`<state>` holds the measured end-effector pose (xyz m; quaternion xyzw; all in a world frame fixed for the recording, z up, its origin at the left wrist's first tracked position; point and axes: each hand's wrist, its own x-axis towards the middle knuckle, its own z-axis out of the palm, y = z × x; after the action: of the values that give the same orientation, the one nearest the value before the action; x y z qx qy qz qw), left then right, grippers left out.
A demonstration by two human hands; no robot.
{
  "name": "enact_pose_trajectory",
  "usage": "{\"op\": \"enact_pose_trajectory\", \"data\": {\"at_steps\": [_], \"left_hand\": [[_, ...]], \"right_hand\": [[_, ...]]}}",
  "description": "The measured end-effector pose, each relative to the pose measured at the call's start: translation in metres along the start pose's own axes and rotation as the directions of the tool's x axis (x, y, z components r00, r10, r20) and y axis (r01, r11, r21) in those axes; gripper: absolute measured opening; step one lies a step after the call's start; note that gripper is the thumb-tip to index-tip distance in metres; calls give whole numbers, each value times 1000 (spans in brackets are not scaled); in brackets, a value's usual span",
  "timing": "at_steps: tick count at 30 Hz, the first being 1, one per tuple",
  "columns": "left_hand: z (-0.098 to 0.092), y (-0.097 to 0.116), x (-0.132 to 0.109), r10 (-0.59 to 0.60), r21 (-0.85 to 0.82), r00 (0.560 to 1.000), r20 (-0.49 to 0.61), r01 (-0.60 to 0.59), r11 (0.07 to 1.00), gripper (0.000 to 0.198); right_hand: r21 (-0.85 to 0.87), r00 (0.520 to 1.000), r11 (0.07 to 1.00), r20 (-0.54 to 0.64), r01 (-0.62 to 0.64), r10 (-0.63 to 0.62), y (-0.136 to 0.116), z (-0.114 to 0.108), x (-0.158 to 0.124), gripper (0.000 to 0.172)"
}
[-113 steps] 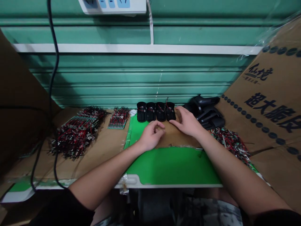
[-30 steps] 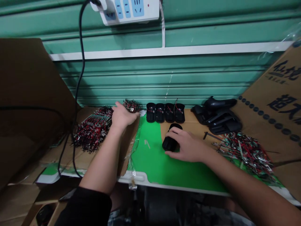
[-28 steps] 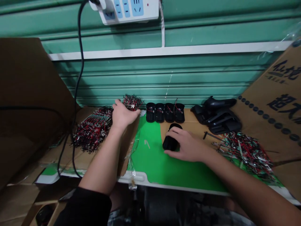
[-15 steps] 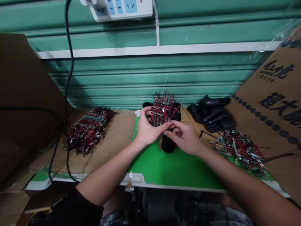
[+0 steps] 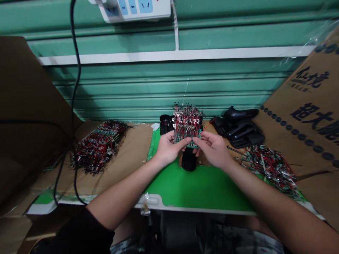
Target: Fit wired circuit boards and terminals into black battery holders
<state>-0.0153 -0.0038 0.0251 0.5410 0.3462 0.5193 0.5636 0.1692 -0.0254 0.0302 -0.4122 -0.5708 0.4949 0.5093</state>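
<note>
Both my left hand [image 5: 169, 148] and my right hand [image 5: 213, 150] grip the lower edge of a panel of small green circuit boards [image 5: 187, 125], which bristles with red and black wires and metal tabs. Just below my hands, a black cylindrical holder [image 5: 189, 160] rests on the green mat [image 5: 201, 188], partly hidden by my fingers. Behind the panel stands a row of similar black holders [image 5: 165, 124], mostly hidden.
Wired board bundles lie on cardboard to the left [image 5: 96, 148] and right [image 5: 268, 165]. Black plastic parts [image 5: 238, 128] sit at the right, against a printed carton [image 5: 304, 102]. Behind rise a green shutter wall [image 5: 169, 84], a power strip [image 5: 132, 7] and a black cable [image 5: 74, 70].
My left hand has lifted the wired panel from the left pile. My right hand has left the black holder and joined it, and both hands now hold the panel upright above the holder.
</note>
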Motion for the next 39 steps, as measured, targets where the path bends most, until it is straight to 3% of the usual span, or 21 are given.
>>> {"op": "enact_pose_trajectory", "data": {"at_steps": [6, 24, 33, 39], "left_hand": [[5, -2, -4, 18, 56, 997, -79, -13, 998, 44], [14, -4, -15, 132, 185, 976, -171, -99, 978, 37], [10, -7, -5, 38, -13, 986, -163, -41, 999, 49], [4, -5, 1, 17, -47, 984, -176, -25, 999, 51]], "right_hand": [[-55, 998, 998, -55, -15, 12, 4, 0, -1, 56], [-73, 992, 997, -118, 38, -47, 5, 4, -3, 55], [39, 991, 999, -135, -15, 20, 3, 3, 2, 53], [57, 979, 998, -205, 5, 7, -1, -2, 6, 52]]}}
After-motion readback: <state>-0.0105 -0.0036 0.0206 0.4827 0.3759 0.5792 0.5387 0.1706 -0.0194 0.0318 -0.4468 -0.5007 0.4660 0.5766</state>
